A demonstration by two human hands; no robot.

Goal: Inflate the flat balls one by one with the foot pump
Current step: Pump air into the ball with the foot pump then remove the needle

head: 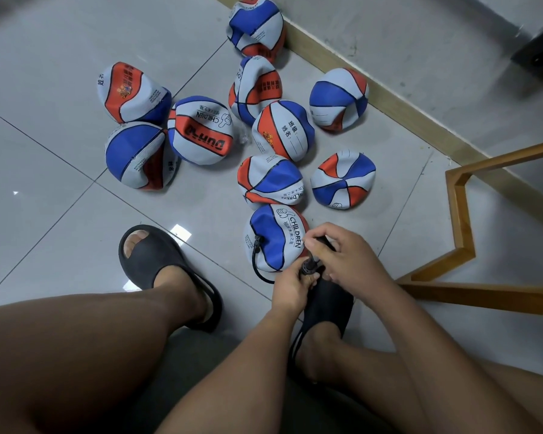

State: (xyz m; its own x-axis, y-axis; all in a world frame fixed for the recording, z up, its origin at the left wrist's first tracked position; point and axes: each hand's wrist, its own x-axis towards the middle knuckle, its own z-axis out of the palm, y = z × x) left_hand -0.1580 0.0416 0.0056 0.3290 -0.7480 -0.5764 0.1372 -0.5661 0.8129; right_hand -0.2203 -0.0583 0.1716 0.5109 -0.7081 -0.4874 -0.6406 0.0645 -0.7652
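Note:
A flat red, white and blue ball (271, 236) marked CHILDREN lies on the floor just ahead of my feet. A black hose (257, 264) runs from a black fitting on the ball's left side round to the small black pump (308, 267) at the ball's near edge. My left hand (290, 288) grips the pump's lower body. Above it, my right hand (342, 255) pinches the pump's upper end, which its fingers mostly hide. Several more flat balls (201, 130) lie scattered beyond.
My feet in black slippers (157, 261) rest on the grey tiled floor, the right one beneath my hands. A wooden frame (461, 220) stands at the right. A wooden skirting board (373, 98) runs diagonally along the wall behind the balls.

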